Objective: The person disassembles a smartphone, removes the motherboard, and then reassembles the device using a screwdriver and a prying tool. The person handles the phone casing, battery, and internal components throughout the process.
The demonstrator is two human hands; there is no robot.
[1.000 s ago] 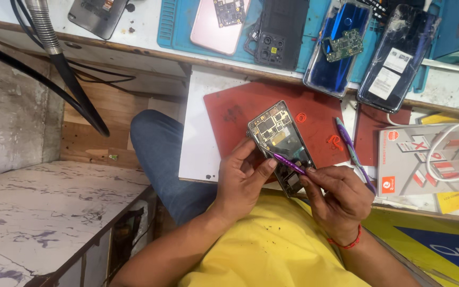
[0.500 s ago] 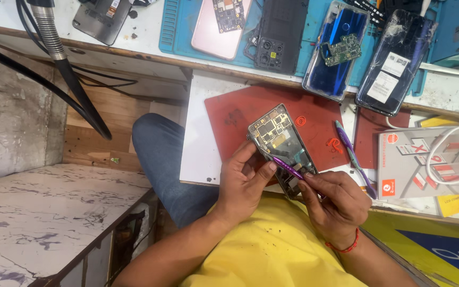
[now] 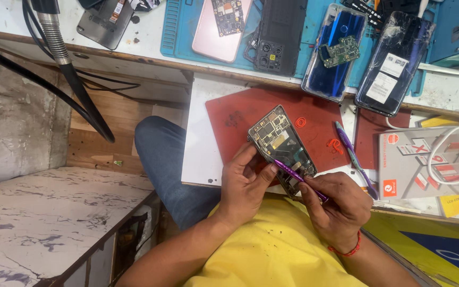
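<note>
Right hand (image 3: pixel 336 210): fingers pinched together on a thin purple tool (image 3: pixel 297 178), held like a pen, tip angled toward 10 o'clock and resting on the exposed inside of an opened phone (image 3: pixel 281 148). Left hand (image 3: pixel 245 183): fingers wrapped on the phone's left edge, thumb lying against its lower left side, steadying it.

The phone sits tilted (top end toward 11 o'clock), back cover off, circuit boards and metal shields showing. It lies over a red mat (image 3: pixel 240 119), which rests on a white board (image 3: pixel 200 159) at the bench edge.

At 3 o'clock from the phone, just beside it on the mat: a second purple pen-shaped tool (image 3: pixel 353 154). Further toward 3 o'clock: a white and red flat box (image 3: pixel 426 165) with a white cable (image 3: pixel 455 154) looped over it.

At 12 o'clock, on a blue-green work mat (image 3: pixel 181 32): a pink phone back (image 3: pixel 216 42), a black phone frame (image 3: pixel 277 37), a blue phone shell (image 3: pixel 330 58) carrying a small green circuit board (image 3: pixel 340 51), and a dark phone (image 3: pixel 394 69) with a cracked film.

At 10 o'clock, well apart: a flexible metal hose (image 3: pixel 54 40) and black cables.
</note>
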